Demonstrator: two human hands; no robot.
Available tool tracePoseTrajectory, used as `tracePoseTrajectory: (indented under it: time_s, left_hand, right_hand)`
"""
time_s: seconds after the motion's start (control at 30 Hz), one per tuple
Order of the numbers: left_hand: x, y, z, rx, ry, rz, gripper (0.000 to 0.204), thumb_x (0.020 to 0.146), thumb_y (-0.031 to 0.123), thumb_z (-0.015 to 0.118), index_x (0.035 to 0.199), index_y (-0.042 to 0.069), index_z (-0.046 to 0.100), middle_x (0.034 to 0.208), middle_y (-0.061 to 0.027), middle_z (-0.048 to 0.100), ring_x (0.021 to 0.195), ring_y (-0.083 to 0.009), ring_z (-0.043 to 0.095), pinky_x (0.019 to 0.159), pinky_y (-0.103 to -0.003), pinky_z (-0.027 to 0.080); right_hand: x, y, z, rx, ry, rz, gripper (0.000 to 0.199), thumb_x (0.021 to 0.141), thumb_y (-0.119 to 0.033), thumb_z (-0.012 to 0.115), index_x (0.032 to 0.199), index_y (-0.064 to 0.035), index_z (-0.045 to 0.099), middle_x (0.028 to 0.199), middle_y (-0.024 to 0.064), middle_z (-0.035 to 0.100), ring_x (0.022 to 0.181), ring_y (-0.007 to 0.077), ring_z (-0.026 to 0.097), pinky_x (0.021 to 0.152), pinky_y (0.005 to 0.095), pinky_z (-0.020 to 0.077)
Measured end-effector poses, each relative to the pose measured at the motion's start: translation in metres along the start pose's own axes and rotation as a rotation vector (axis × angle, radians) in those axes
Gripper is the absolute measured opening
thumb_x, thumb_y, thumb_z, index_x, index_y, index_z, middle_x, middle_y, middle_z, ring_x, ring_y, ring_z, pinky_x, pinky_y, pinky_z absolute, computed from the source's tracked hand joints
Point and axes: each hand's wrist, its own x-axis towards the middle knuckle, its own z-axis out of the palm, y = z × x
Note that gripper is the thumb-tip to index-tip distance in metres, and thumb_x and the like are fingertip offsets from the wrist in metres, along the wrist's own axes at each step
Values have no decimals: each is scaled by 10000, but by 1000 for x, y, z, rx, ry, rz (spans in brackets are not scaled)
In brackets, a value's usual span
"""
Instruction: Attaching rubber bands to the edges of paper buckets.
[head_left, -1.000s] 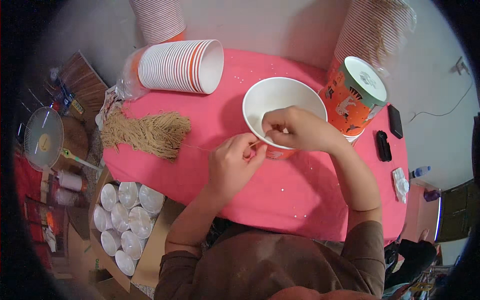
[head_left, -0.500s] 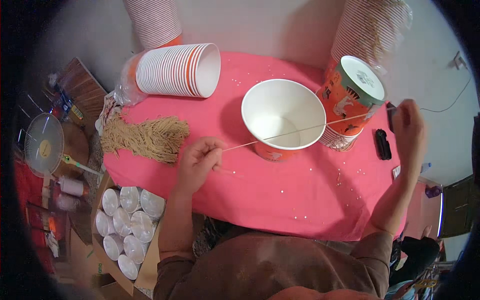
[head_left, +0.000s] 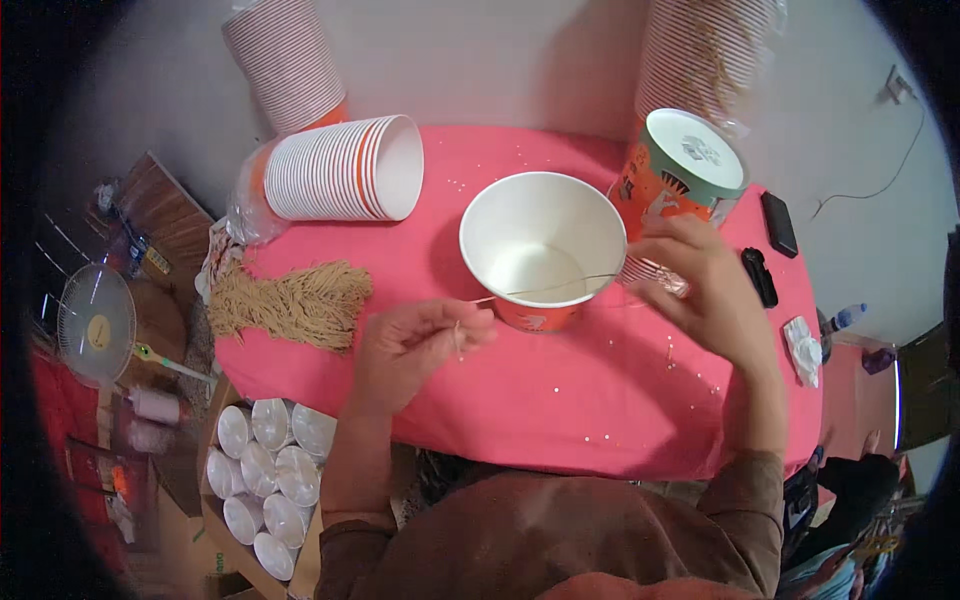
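Note:
My left hand [head_left: 415, 350] is closed in a pinch on a thin beige string [head_left: 545, 290], with a short bit dangling below the fingers. The string crosses in front of the white opening of a large paper bucket [head_left: 540, 235], orange outside. Near its other end, my right hand [head_left: 700, 290] has thumb and fingers curved and apart. Whether the string touches that hand cannot be made out. Behind the right hand stands an upside-down printed bucket [head_left: 680, 175] on a stack of others. A bundle of cut beige strings [head_left: 295, 303] lies left of my left hand.
Nested white buckets [head_left: 335, 170] lie on their side at back left; taller stacks [head_left: 700, 60] stand behind. On the pink cloth [head_left: 590, 400] are white specks, a black phone [head_left: 778, 224], a black object [head_left: 760, 278] and a crumpled tissue [head_left: 802, 350]. A carton [head_left: 308, 540] of clear cups stands lower left.
My right hand has come inward and its fingers have spread. The span of string between my hands is shorter and less taut. My left hand has shifted slightly right; the view has shifted too.

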Motion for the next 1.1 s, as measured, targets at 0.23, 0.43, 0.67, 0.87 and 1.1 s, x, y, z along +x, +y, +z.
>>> tracePoseTrajectory:
  time_s: [0.23,0.43,0.67,0.87,1.1]
  left_hand:
    - [27,4,16,616,151,498,105,896,-2,620,991,-36,651,959,-99,688,748,-122,649,681,-232,520]
    - [33,9,31,203,165,-41,89,895,22,625,954,-21,675,759,-31,649,644,-63,573,576,-210,450]
    - [44,4,44,529,67,117,111,895,45,640,975,-14,688,742,29,619,630,-23,509,557,-188,404]
    - [46,-6,34,283,68,-24,97,887,50,644,949,-15,683,766,10,651,638,-46,550,603,-210,453]
    - [47,-4,23,92,169,-110,103,908,102,626,913,15,681,670,68,548,549,11,411,485,-177,298]
  right_hand:
    - [16,15,36,-48,-261,-90,70,853,-113,646,878,-51,626,984,66,620,1087,252,551,1132,589,199]
    - [25,3,35,318,-247,-85,62,878,-63,602,870,-10,569,917,113,608,942,289,598,864,424,466]
    - [40,-14,45,489,-31,-179,59,915,-52,562,914,7,570,827,132,605,742,267,598,668,356,474]
    - [48,-2,66,416,1,-10,95,924,-79,581,938,15,596,816,122,607,738,222,599,655,315,472]
    - [41,-9,65,322,220,-281,190,740,-58,734,905,-36,641,858,88,608,797,270,603,729,377,474]
